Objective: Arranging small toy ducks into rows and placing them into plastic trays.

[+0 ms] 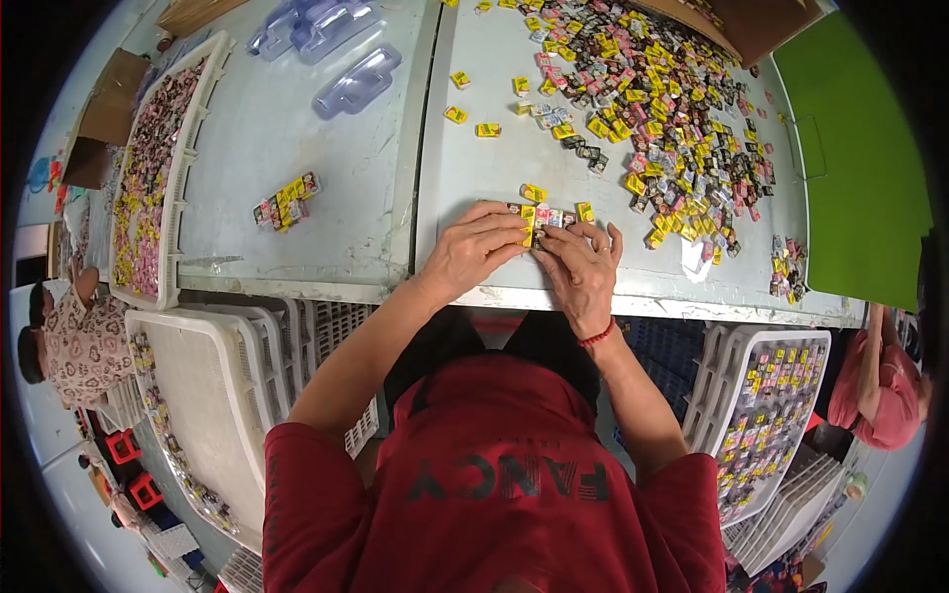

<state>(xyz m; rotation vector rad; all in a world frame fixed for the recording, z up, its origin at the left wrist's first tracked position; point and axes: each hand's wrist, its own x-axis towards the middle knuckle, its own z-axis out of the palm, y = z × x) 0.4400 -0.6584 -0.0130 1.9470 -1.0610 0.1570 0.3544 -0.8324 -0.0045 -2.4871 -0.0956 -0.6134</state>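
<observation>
On the pale table in front of me lies a short row of small yellow, pink and black boxes [543, 214], set side by side. The curled fingers of my left hand [476, 247] press on its left end. From the right, my right hand [581, 272], with a red bracelet at the wrist, closes its thumb and fingers on the row. My fingers hide part of the boxes. Just beyond the row is a loose yellow box [534, 193], and another yellow box [585, 211] lies by my right fingers.
A wide heap of small boxes [682, 119] spreads at the far right. Left of the table seam lie a small cluster of boxes [287, 203] and clear plastic trays [358, 81]. White crates [203, 89] stand left; a green panel [850, 148] borders the right. Other people sit at both sides.
</observation>
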